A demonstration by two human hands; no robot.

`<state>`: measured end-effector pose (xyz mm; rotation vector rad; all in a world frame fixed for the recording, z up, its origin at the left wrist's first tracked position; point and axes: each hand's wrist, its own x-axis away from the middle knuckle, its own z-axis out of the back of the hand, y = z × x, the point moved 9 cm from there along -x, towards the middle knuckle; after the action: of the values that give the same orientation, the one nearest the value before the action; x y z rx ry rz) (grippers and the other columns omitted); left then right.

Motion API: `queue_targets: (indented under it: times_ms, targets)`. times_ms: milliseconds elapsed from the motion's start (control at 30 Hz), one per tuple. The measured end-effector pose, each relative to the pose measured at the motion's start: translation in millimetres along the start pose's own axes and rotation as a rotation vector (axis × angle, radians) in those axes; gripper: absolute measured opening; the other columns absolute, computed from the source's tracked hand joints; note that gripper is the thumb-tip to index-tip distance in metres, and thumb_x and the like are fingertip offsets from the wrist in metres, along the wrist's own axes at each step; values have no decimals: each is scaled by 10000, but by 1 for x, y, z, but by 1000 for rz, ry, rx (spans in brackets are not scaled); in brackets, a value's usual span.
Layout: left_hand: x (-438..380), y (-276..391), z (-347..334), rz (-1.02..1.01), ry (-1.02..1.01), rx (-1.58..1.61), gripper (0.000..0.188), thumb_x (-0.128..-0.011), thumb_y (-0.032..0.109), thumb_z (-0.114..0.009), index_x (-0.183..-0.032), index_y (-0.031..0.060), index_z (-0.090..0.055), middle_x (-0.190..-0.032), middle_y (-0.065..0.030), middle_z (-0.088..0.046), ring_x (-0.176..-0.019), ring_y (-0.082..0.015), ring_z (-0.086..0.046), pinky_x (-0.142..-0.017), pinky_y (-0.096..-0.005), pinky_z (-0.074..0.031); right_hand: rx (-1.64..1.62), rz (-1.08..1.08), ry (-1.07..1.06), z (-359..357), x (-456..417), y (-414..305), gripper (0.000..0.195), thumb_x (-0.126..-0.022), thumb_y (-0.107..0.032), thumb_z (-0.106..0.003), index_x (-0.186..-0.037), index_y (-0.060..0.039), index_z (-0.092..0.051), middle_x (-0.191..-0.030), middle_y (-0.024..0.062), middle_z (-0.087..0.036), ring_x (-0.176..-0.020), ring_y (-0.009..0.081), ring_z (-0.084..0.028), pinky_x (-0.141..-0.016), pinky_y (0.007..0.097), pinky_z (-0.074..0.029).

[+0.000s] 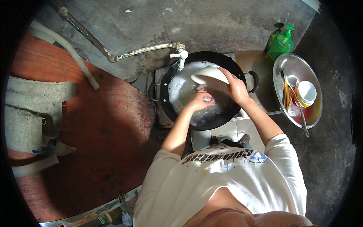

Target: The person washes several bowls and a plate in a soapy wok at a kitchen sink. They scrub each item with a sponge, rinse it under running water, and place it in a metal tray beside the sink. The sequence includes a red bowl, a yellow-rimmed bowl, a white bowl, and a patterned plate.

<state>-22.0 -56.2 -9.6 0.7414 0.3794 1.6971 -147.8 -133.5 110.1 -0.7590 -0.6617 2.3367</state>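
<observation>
My right hand (pixel 236 88) grips the rim of a white bowl (pixel 211 73), which is tilted over a black wok (pixel 204 126). Soapy water (pixel 181 90) with white foam stands inside the wok. Just below the bowl, my left hand (pixel 198 99) is curled around what looks like a small wet cloth (pixel 208 99); most of it is hidden by the fingers. A white plastic tap (pixel 181 55) points down over the wok's far left rim.
Right of the wok, a steel basin (pixel 317 113) holds white cups (pixel 306 92), chopsticks (pixel 287 95) and a long-handled ladle (pixel 302 113). Behind it stands a green pump bottle (pixel 280 45). A reddish wooden board (pixel 107 136) on the left carries towels (pixel 31 113) and a pale hose (pixel 71 51).
</observation>
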Motion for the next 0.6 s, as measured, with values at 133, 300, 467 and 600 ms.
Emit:
queue_targets:
  times_ms: [133,300,467,600]
  targets:
    - [48,11,28,128,58,1561,391,-774,253,-612,-1102,60,-521,-1204,-168,-448,-1117,-284,-417,-918,-436,-343,90,189,25,12,7,-15,612,-644,68,-483,-1204,-165,-401,-1138,167,-505,-908,326,-560,-753,355,-492]
    - [66,10,54,-159,385,2182,351,-810,113,-537,-1098,-71,-457,-1140,-175,-501,-1097,-266,-459,-944,-409,-362,105,350,-78,-22,12,-51,535,-701,0,-481,-1215,-117,-390,-1223,148,-453,-975,323,-543,-806,341,-473]
    - [95,-3,55,-130,446,2132,401,-772,0,-550,-1157,-23,-439,-1121,-118,-530,-1058,-229,-500,-936,-368,-392,9,49,-408,-98,-1,-13,619,-717,-27,-523,-1283,-93,-280,-1307,201,-322,-1164,395,-350,-983,399,-307]
    - [125,-16,68,-186,562,1839,453,-768,-6,-553,-1199,9,-412,-1165,-97,-498,-1096,-213,-469,-951,-393,-363,166,84,-686,-150,7,-21,639,-729,-124,-582,-1280,-50,-266,-1332,203,-264,-1184,395,-323,-992,393,-290]
